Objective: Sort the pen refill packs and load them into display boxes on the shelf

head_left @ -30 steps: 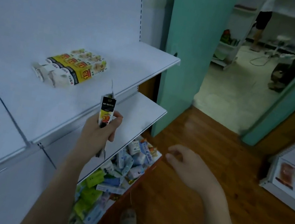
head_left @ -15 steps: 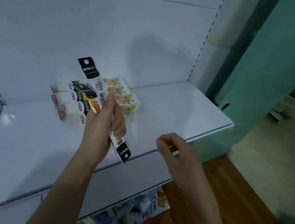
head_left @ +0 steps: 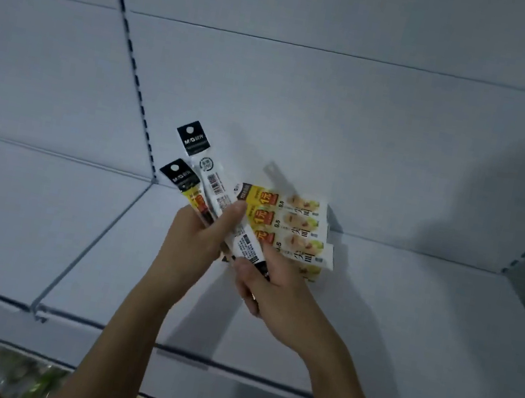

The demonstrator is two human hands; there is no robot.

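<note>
My left hand [head_left: 193,239] grips a fan of narrow pen refill packs [head_left: 204,177] with black header cards, held upright above the white shelf [head_left: 407,320]. My right hand [head_left: 269,286] pinches the lower end of one of those packs, just right of my left thumb. Behind both hands, several white and yellow display boxes [head_left: 298,225] lie side by side on the shelf near the back panel; their near ends are hidden by my hands.
A slotted upright [head_left: 130,48] runs down the white back panel, and a divider seam [head_left: 89,249] splits the shelf board left of my hands. Blurred colourful packs [head_left: 0,363] show below the shelf's front edge at bottom left.
The view has closed in on the shelf. My right hand rose and took hold of the lower end of the packs in my left hand, which now holds them fanned over the boxes.
</note>
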